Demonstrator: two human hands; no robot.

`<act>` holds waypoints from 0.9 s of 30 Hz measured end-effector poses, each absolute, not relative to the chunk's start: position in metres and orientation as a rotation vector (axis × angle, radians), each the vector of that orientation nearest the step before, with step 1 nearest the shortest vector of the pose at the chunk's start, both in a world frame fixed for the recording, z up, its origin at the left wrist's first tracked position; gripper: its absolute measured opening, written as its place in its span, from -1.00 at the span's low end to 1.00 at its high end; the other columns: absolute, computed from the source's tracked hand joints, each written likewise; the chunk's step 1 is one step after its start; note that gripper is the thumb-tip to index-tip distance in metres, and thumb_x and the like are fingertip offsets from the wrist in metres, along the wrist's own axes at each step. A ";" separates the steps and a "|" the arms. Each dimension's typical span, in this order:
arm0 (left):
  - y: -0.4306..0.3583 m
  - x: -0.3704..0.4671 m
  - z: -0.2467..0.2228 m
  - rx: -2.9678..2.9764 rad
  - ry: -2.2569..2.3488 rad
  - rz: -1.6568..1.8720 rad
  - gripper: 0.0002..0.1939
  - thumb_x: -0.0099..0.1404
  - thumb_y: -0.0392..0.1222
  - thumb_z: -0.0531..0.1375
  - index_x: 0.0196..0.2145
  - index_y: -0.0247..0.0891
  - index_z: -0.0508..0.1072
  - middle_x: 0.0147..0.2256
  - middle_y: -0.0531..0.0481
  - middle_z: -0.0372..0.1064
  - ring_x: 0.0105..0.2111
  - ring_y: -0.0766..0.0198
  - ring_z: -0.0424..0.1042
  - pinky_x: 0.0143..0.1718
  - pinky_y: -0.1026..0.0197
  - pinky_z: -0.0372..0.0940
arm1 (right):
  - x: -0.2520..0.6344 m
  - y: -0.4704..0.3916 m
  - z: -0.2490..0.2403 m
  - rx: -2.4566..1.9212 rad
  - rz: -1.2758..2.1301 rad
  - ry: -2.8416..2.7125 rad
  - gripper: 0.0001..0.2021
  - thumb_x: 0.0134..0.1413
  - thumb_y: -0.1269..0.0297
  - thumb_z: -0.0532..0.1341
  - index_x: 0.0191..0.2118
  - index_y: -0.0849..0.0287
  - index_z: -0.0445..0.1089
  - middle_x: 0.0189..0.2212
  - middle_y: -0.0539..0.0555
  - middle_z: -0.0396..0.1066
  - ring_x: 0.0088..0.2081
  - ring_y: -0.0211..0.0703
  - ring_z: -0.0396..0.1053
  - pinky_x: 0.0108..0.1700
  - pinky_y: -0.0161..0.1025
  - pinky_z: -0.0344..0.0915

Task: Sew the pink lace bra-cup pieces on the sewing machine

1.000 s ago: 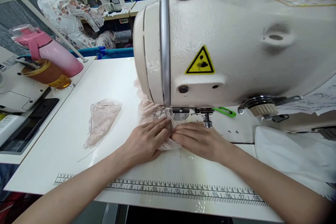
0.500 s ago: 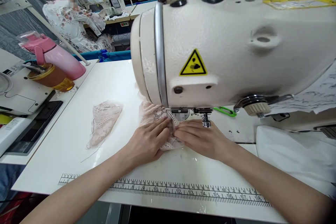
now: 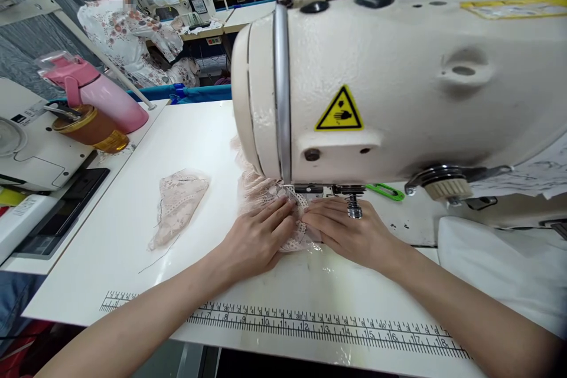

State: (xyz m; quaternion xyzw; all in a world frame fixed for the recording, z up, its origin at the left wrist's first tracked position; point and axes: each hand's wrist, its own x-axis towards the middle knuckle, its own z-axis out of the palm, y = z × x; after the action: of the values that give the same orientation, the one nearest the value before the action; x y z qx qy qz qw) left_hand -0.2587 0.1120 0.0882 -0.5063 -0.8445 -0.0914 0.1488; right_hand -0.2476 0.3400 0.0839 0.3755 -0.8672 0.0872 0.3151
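Observation:
Pale pink lace fabric (image 3: 254, 192) lies bunched on the white table under the head of a cream sewing machine (image 3: 390, 82). My left hand (image 3: 259, 236) rests flat on the lace, fingers stretched out toward the needle area. From the right, my right hand (image 3: 349, 230) touches the lace edge, its fingers pressed together; the fingertips are partly hidden and what they grip is too small to make out. The needle itself is hidden behind the machine head. A second lace piece (image 3: 179, 207) with a loose thread lies flat to the left.
A printed ruler (image 3: 283, 326) runs along the table's front edge. Green snips (image 3: 385, 191) lie behind my right hand, white cloth (image 3: 496, 266) at right. At left are a pink bottle (image 3: 106, 100), a brown cup (image 3: 91, 127) and a phone (image 3: 66, 215). A person (image 3: 128, 35) sits beyond.
The whole view has shifted slightly, so most things appear a little further right. Both hands remain on the lace, with the fingertips of the two hands slightly shifted along it.

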 end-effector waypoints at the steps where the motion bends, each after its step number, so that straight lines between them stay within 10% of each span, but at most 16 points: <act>1: 0.112 -0.259 0.088 -1.459 -2.426 -0.262 -0.71 0.35 -0.33 0.00 -0.02 -0.43 0.36 0.12 -0.30 0.34 0.18 -0.03 0.28 0.06 -0.03 0.41 | -0.248 0.341 0.084 0.986 0.218 -2.299 -0.82 0.23 0.47 0.09 -0.25 0.12 0.40 -0.30 -0.09 0.55 -0.45 -0.37 0.39 -0.40 -0.22 0.16; 10: 0.112 -0.261 0.089 -1.455 -2.333 -0.300 -0.73 0.37 -0.39 0.03 -0.01 -0.43 0.38 0.05 -0.23 0.42 0.15 0.07 0.33 0.13 0.04 0.35 | -0.250 0.338 0.091 0.992 0.275 -2.262 -0.83 0.25 0.46 0.10 -0.26 0.12 0.43 -0.31 -0.10 0.56 -0.41 -0.35 0.43 -0.38 -0.23 0.23; 18: 0.104 -0.261 0.089 -1.393 -2.370 -0.364 -0.84 0.32 -0.32 0.06 -0.18 -0.38 0.40 0.00 -0.28 0.46 0.01 0.08 0.48 -0.01 0.13 0.46 | -0.250 0.326 0.078 1.138 0.384 -2.211 -0.81 0.20 0.55 0.14 -0.25 0.15 0.46 -0.29 -0.11 0.56 -0.22 -0.34 0.46 0.12 -0.24 0.32; 27: 0.105 -0.265 0.087 -1.318 -2.425 -0.370 -0.84 0.24 -0.38 0.10 -0.20 -0.36 0.39 0.01 -0.27 0.45 0.00 0.09 0.49 0.02 0.09 0.45 | -0.248 0.324 0.071 1.125 0.308 -2.271 -0.75 0.18 0.61 0.11 -0.18 0.19 0.47 -0.27 -0.04 0.56 -0.16 -0.27 0.47 0.05 -0.19 0.39</act>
State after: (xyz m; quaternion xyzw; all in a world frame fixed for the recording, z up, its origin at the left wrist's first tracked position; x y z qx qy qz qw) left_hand -0.2653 0.1047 0.0871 -0.4658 -0.8570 -0.1306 0.1775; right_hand -0.2482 0.3242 0.0715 0.4215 -0.8513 0.1154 0.2902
